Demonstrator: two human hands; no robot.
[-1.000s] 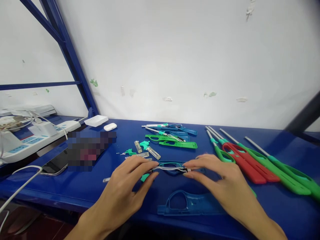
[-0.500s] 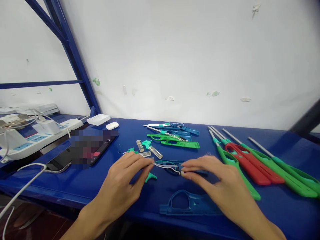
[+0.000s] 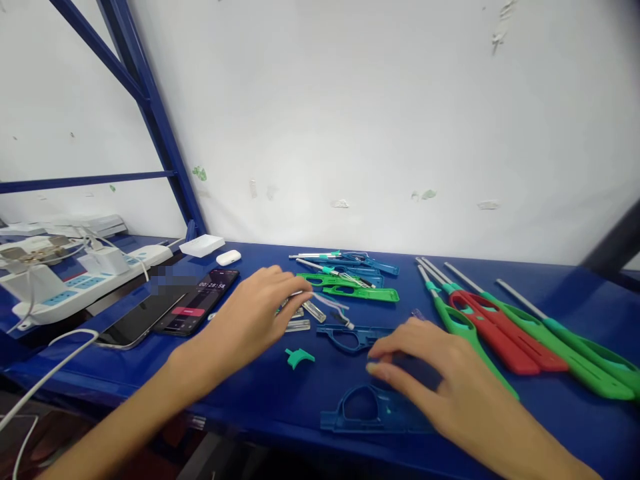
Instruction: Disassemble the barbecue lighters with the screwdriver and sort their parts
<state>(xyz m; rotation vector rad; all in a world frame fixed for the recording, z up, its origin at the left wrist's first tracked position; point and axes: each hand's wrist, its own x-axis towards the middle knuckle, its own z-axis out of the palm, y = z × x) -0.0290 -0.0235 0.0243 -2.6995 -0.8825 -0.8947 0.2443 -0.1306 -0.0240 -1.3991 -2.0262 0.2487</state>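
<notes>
My left hand is raised over the blue bench, fingers pinched on a thin metal tube with white wires that trail to the right above a blue lighter shell half. My right hand lies low with fingers curled loosely downward, resting by that shell and above a second blue shell half at the front edge. It holds nothing that I can see. A small teal trigger piece lies between my hands. Clear gas tanks sit just beyond my left fingers.
Finished long lighters, green and red, lie at the right. Partly built blue and green lighters lie at the back centre. Two phones, a white earbud case, a white box and a power strip with cables sit at the left.
My left hand has lifted the tube and wires up and back off the blue shell. My right hand has let go of the wires' end and dropped toward the front.
</notes>
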